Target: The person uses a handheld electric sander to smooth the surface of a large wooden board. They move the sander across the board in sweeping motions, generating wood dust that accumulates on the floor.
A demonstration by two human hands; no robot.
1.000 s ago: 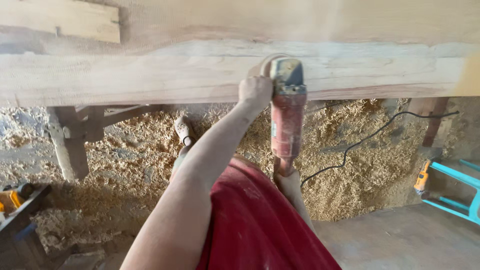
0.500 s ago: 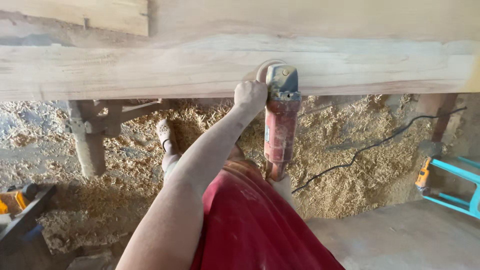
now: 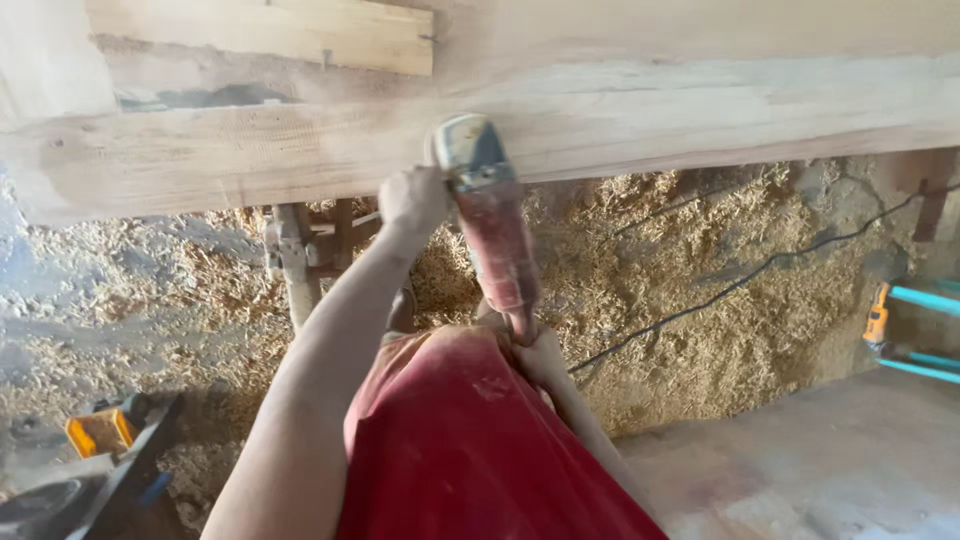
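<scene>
A red angle grinder (image 3: 490,225) with a grey metal head presses against the edge of a long pale wooden slab (image 3: 700,110) that runs across the top of the view. My left hand (image 3: 412,198) is closed on the grinder's side handle, just left of the head. Lower down, my right hand (image 3: 540,358) grips the rear of the red body, partly hidden behind my red shirt. The disc itself is hidden against the wood.
Wood shavings (image 3: 680,280) cover the floor under the slab. A wooden trestle leg (image 3: 295,260) stands left of my arm. A black cable (image 3: 760,268) trails right. A yellow and black tool (image 3: 100,432) lies at bottom left, a turquoise frame (image 3: 925,300) at far right.
The grinder and both hands have travelled left along the slab's edge. The trestle leg now sits closer to my left arm, and a board on top of the slab shows more.
</scene>
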